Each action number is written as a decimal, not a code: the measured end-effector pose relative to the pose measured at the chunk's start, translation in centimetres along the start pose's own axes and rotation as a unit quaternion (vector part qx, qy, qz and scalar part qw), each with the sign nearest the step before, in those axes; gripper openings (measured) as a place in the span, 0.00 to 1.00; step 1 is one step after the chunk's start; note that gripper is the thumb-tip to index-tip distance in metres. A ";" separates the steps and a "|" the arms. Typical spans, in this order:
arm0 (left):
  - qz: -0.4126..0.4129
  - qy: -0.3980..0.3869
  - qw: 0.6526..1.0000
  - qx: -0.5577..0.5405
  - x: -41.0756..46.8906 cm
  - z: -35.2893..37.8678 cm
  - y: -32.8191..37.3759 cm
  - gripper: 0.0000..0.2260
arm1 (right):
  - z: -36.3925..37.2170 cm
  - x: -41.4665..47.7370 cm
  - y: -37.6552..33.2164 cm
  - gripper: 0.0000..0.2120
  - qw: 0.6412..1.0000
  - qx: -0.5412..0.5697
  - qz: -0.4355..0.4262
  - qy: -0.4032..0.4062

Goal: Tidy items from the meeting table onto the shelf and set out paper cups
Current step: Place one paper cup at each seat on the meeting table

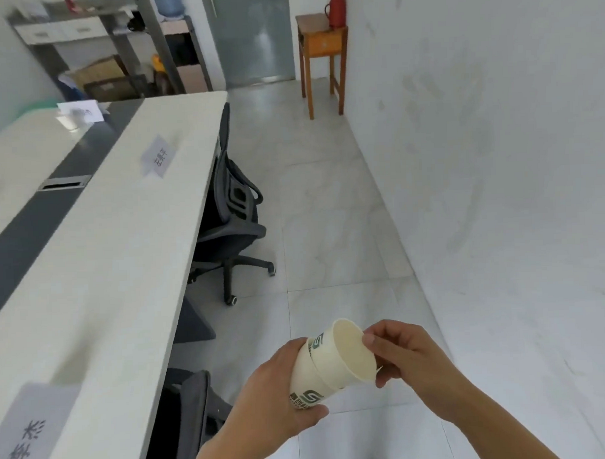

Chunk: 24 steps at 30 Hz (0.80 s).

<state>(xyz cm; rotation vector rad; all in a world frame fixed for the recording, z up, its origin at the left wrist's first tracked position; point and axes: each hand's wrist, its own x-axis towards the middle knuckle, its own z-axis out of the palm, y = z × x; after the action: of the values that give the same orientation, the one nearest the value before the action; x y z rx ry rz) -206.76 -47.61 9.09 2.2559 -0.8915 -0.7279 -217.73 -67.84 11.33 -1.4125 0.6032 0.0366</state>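
A short stack of white paper cups (328,365) with a green logo lies tilted in front of me, mouth facing right and away. My left hand (276,395) wraps around the base of the stack. My right hand (401,353) pinches the rim of the innermost cup between thumb and fingers. Both hands are over the floor, to the right of the long white meeting table (100,270). Name cards (158,157) stand on the table, one of them (30,427) close at the bottom left. The shelf (116,40) stands at the far end of the room.
A black office chair (232,211) is tucked against the table's right edge, and another chair (194,415) sits near my left arm. A wooden side table (322,53) with a red thermos (336,8) stands by the right wall. Tiled floor runs between table and wall.
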 end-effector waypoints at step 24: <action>-0.232 0.275 0.924 -0.129 19.1 -23.9 -17.0 0.32 | 14.7 43.5 -20.9 0.10 0.934 -0.284 -0.190 -0.101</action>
<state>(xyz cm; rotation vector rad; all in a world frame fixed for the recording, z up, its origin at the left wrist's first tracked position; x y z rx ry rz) -172.02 -43.80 8.25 2.2603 0.0100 -0.3337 -167.46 -72.16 12.89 -2.0393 0.1344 0.0503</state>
